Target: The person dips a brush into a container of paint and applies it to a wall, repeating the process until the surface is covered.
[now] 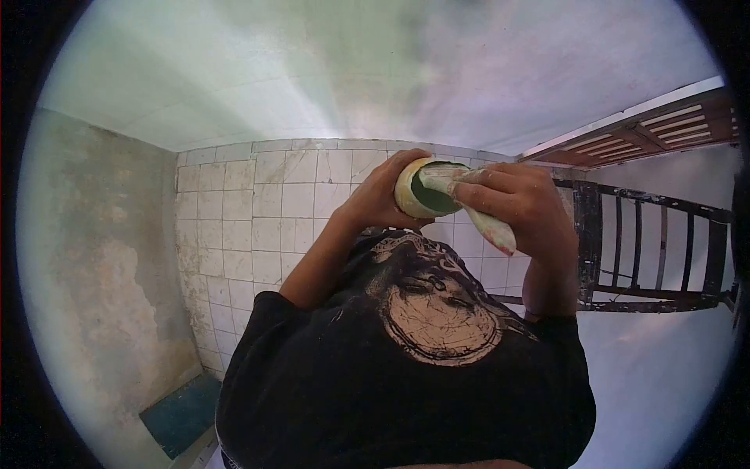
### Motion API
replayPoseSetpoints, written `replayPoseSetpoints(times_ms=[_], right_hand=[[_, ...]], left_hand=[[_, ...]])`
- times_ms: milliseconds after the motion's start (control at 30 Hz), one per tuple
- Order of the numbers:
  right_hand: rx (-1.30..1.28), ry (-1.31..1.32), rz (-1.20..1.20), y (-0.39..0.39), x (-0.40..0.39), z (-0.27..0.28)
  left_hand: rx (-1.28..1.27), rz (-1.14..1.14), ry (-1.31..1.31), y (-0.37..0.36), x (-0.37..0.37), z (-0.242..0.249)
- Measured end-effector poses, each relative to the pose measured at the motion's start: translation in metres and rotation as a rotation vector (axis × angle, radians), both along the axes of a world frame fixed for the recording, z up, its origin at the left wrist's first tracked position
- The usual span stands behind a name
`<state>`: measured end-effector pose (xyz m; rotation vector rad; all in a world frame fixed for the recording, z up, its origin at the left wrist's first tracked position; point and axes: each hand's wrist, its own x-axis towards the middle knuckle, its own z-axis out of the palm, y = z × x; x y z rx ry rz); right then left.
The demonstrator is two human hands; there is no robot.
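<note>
My left hand is wrapped round a small round paint pot, its yellowish outside smeared and its inside pale green. The pot is tilted, its mouth toward the right. In my right hand is a paintbrush, gripped near the base of its handle. The handle is coated in pale green paint with reddish marks at its end and points down. The brush head lies at the pot's mouth, overlapping the rim. Both hands are in front of my chest.
A wall with fresh-looking pale green paint rises ahead. White tiles cover the floor. On the right stands a dark, paint-spattered ladder-like frame, below a brown slatted wooden shutter. A stained bare wall and dark green panel are left.
</note>
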<state>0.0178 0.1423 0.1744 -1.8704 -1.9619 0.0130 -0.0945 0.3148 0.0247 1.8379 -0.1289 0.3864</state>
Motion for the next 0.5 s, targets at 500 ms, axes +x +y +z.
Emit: replayPoseSetpoints(times_ms=[500], right_hand=[[0.191, -0.015, 0.035, -0.016, -0.013, -0.01]], left_hand=[[0.056, 0.192, -0.079, -0.003, -0.007, -0.006]])
